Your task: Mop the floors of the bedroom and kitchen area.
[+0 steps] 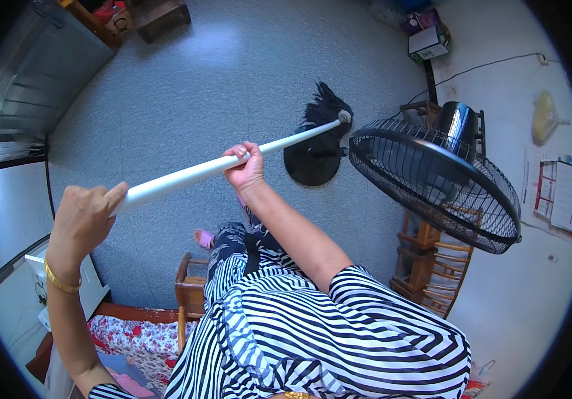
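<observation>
A mop with a long white handle slants across in front of me, its dark stringy head down on the floor beside the fan's base. Near the upper end of the handle, my left hand is closed around it, a gold bracelet on that wrist. Farther down the pole, my right hand grips it with bent fingers. The mop head lies against the far side of the round black fan base; whether the two touch I cannot tell.
A black standing fan leans into view at the right. Behind it stand wooden chairs by the white wall. A wooden stool and a floral-covered bed are near on the left. Grey-blue floor stretches ahead, with a wooden piece at the far left.
</observation>
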`<state>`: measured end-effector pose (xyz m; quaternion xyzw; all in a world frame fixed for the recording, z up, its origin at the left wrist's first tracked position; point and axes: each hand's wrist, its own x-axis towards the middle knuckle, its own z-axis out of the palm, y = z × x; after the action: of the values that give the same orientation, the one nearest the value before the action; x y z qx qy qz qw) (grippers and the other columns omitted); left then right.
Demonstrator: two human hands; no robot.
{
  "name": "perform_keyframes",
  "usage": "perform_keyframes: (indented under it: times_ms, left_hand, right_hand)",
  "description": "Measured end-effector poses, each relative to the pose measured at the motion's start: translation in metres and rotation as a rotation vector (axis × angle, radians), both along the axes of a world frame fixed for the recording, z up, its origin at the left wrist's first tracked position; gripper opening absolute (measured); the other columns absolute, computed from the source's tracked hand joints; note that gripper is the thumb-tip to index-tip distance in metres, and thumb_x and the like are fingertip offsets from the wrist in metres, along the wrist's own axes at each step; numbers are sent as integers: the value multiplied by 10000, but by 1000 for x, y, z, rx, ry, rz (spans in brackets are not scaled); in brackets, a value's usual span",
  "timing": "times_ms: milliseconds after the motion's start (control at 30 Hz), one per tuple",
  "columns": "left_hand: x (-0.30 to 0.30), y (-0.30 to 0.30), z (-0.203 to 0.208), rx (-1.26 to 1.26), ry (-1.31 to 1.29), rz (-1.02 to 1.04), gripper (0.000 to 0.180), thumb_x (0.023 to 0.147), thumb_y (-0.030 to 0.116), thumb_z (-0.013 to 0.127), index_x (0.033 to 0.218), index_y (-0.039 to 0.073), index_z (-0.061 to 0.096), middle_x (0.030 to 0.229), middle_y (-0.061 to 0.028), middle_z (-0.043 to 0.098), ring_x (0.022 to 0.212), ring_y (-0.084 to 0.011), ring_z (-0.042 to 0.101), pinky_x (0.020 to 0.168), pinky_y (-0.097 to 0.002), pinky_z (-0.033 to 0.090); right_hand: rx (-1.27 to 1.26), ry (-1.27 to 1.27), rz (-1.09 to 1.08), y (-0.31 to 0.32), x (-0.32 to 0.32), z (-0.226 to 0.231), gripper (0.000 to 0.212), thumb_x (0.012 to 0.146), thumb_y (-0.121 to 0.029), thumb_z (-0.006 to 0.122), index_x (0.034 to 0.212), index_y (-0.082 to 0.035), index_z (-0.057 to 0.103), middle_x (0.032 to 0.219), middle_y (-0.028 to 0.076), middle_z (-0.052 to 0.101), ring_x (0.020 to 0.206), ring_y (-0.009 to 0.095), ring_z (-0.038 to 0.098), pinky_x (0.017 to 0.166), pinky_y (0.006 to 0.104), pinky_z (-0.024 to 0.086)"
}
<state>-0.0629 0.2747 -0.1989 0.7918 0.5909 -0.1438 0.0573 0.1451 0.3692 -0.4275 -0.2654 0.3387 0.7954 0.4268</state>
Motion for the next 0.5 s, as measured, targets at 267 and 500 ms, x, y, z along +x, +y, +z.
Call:
perform_keyframes:
  times_ms: [267, 500]
  left_hand:
    - [14, 83, -43, -69, -90, -93, 184, 642, 93, 573, 814, 128, 518, 543, -15, 513, 459, -127, 495, 441, -241, 383]
    - [50, 104, -118, -22, -49, 51, 53, 700, 110, 503, 752, 118, 503, 542, -24, 512, 477, -130, 514, 449, -234, 407]
  right_hand:
    - [-90, -216, -106, 53, 41, -33, 238, 619, -90, 440, 435, -125, 293, 364, -23, 311, 352, 95, 358, 403, 212, 354]
    - [-191, -427, 29, 113, 74, -102, 251, 627, -96, 386, 425, -138, 243, 333, -40, 261, 282, 83, 290, 322, 213, 303]
